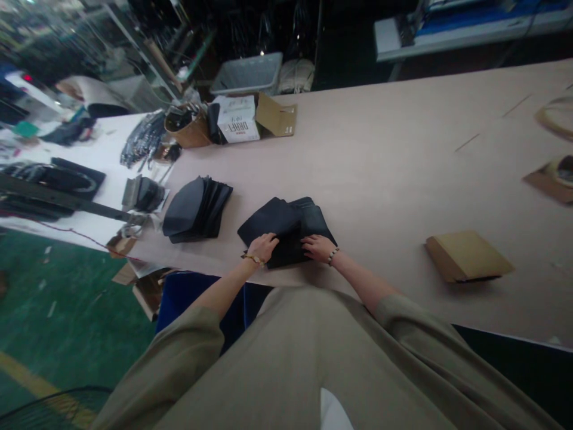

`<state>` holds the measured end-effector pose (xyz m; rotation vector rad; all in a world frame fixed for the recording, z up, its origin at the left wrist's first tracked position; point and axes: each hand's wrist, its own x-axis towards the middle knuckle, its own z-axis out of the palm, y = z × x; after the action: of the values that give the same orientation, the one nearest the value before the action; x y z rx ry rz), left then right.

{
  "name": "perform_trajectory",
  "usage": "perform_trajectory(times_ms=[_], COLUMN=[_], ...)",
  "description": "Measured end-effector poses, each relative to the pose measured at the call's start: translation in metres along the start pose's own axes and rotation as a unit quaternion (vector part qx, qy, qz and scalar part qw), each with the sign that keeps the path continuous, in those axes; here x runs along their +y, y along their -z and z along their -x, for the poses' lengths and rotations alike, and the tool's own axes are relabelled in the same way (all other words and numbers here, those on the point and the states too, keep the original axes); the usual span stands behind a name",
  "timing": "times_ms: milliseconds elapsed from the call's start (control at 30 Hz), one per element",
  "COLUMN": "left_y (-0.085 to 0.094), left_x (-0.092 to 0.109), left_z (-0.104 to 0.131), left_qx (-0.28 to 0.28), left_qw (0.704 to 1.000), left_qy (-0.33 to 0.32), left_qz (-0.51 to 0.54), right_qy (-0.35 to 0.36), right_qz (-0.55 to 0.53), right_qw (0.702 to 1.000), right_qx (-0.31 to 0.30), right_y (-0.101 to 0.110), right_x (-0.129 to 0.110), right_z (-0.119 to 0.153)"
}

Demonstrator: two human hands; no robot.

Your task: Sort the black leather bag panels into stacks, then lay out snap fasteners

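Observation:
My left hand point(263, 247) pinches the near edge of a dark panel point(271, 220), flat and black with rounded corners. The panel lies aslant over other black pieces point(316, 220) on the table in front of me. On the right side of those pieces rests my right hand point(319, 247), its fingers stretched across the black surface. What the pieces are made of, leather or board, I cannot tell. To the left stands a fanned stack of similar black panels point(190, 210), apart from both hands.
The pale table point(380, 149) bears a brown paper packet point(470, 257) on the right. Towards the back left are an opened carton point(239, 119) and a round brown container point(188, 128) of tools. A roll of tape point(564, 170) lies at the far right. Blue bins point(188, 298) sit below the front edge.

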<state>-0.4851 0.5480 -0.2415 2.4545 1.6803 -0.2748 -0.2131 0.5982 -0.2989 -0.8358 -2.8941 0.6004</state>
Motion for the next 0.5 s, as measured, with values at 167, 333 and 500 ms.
perform_trajectory(times_ms=[167,333,500], left_y=[-0.019,0.015,0.033], left_x=[0.026,0.011,0.025], left_z=[0.012,-0.014,-0.046], left_qx=[0.018,0.063,0.041], left_qw=[0.999,0.992,0.999], left_qy=[0.020,0.104,0.008], left_qz=[0.031,0.034,0.000], right_qy=[-0.046,-0.259,-0.505], right_qz=[-0.024,-0.131,-0.285], right_qw=[0.998,0.916,0.801], right_qx=[0.034,0.277,0.151], right_y=[0.016,0.027,0.008], right_x=[-0.003,0.004,0.024], right_z=[-0.022,-0.013,0.037])
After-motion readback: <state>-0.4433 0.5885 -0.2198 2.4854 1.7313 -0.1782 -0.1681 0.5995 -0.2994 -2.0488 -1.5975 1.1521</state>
